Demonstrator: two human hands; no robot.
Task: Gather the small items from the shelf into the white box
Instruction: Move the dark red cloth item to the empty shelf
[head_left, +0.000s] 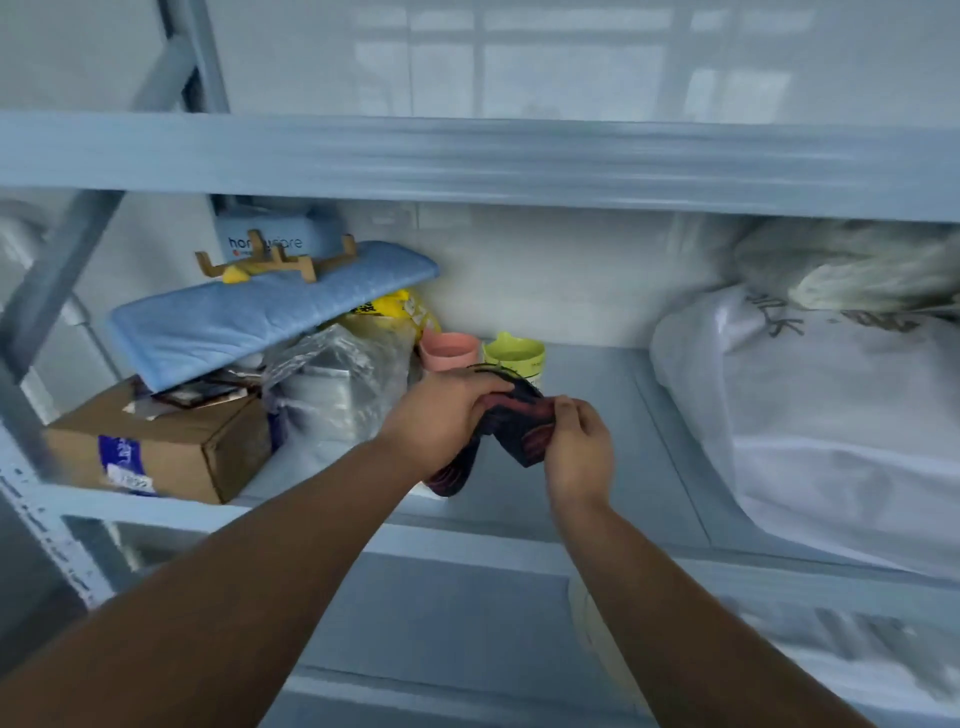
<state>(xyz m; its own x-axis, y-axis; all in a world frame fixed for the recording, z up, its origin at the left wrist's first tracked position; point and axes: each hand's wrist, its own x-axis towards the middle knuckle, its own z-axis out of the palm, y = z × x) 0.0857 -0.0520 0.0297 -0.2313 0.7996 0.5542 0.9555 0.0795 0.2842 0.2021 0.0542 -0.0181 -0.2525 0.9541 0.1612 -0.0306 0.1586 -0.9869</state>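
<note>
At centre frame, a dark red-patterned cloth item (517, 423) was gripped by the left hand (441, 415) and pinched by the right hand (579, 447); carrying to the unseen white box seemed next.

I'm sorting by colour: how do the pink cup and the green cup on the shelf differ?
The pink cup is salmon pink; the green cup is yellow-green. The pink cup stands left, beside the plastic bag; the green cup stands right, partly hidden by the dark cloth. Both stand upright, side by side.
</note>
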